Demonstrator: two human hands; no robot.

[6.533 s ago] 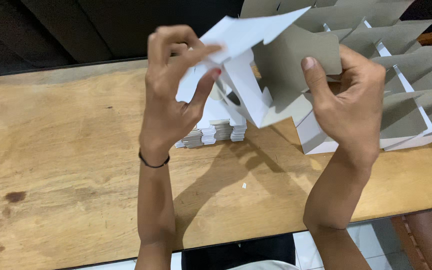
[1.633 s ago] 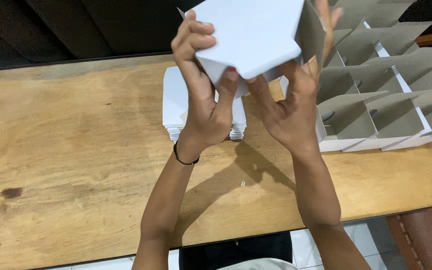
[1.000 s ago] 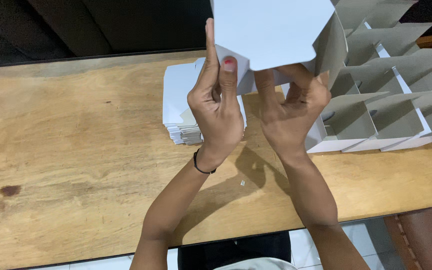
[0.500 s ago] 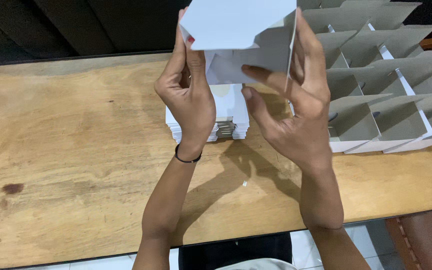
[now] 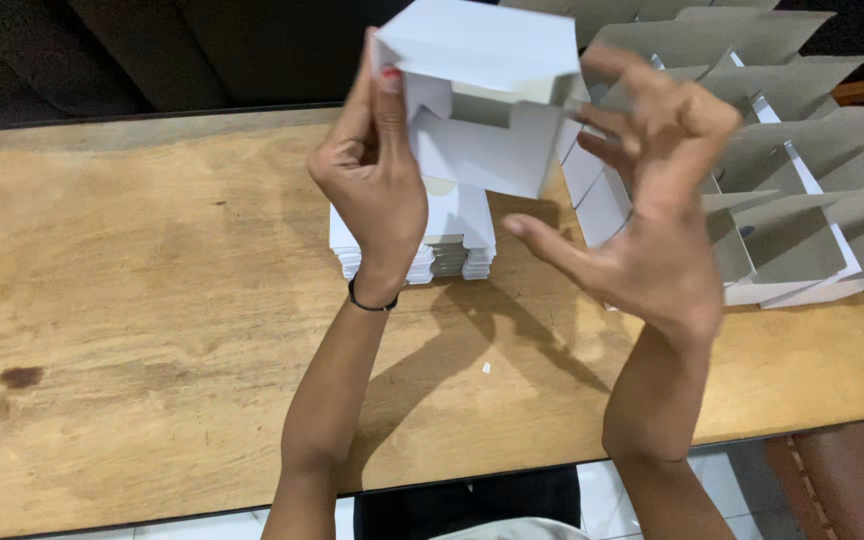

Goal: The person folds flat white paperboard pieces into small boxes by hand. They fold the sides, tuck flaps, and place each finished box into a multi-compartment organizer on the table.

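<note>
A white cardboard box (image 5: 487,120), partly folded with its lid flap raised, is held up above the wooden table (image 5: 132,300). My left hand (image 5: 377,185) grips its left side, thumb and fingers pinched on the wall. My right hand (image 5: 652,210) is at the box's right side with fingers spread, the fingertips near or touching its edge. Below the box lies a stack of flat white box blanks (image 5: 452,240).
Several assembled open boxes with grey insides (image 5: 792,200) stand in rows at the table's right. A dark stain (image 5: 20,377) marks the wood at the left. The front edge of the table runs over a tiled floor, and a brown seat (image 5: 842,480) is at lower right.
The box has been turned and lowered a little, its lid flap now up. My right hand has come off the box's side and spread its fingers.
</note>
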